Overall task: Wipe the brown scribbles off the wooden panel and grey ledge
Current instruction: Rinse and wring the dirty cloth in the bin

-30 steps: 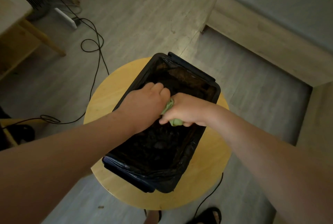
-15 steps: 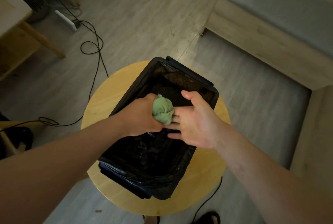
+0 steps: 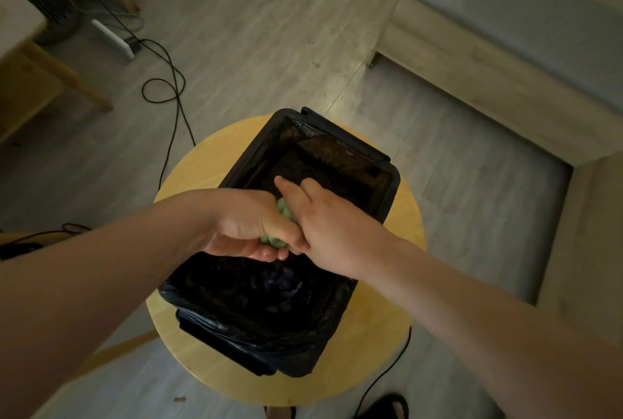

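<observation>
The left hand [image 3: 246, 223] was curled round a wadded green cloth [image 3: 283, 211]. The right hand [image 3: 333, 229] lay against the cloth with two fingers outstretched, and whether it gripped could not be told. Beneath them a bag-lined black bin [image 3: 236, 334] stood mid-bench [image 3: 188, 182]. The wooden panel [image 3: 472, 88] and grey ledge [image 3: 526, 14] lay well beyond the bench's far right edge.
</observation>
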`<state>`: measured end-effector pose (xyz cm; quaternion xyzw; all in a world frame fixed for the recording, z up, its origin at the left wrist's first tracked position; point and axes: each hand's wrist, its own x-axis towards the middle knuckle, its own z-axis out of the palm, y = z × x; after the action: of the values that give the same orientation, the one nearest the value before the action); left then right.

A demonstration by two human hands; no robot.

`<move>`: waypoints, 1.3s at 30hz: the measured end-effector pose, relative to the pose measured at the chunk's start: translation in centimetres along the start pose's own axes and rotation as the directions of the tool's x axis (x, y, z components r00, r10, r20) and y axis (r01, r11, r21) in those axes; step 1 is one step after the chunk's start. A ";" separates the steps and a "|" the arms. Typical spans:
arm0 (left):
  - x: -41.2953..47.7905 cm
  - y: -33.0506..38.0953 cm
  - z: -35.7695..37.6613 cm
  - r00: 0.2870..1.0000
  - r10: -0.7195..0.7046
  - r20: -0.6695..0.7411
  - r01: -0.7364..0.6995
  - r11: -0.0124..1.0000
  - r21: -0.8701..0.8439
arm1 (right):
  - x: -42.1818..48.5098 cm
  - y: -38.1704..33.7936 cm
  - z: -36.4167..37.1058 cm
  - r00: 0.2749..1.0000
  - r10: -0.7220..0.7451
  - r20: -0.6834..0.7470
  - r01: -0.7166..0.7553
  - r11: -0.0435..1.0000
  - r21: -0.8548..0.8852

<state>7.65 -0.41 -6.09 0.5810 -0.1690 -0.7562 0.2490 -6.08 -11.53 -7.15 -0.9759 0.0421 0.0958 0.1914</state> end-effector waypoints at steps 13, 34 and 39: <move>2.5 -1.2 2.2 0.898 0.061 -0.436 0.212 0.809 0.548 | 1.9 -0.1 -1.4 0.986 -0.003 0.167 0.047 0.965 -0.257; -0.7 -0.2 0.1 0.965 -0.133 0.226 0.139 0.990 -0.010 | 0.4 1.5 0.9 0.913 -0.299 -0.277 0.254 0.949 -0.186; 0.5 -0.5 2.3 0.977 -0.192 -0.096 0.201 0.975 0.092 | 0.9 1.5 -0.1 0.968 -0.237 -0.087 0.205 0.938 -0.278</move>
<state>5.23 -0.39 -6.14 0.6390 -0.1376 -0.7417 0.1503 -5.38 -12.94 -7.81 -0.9952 -0.0699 0.0202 0.0648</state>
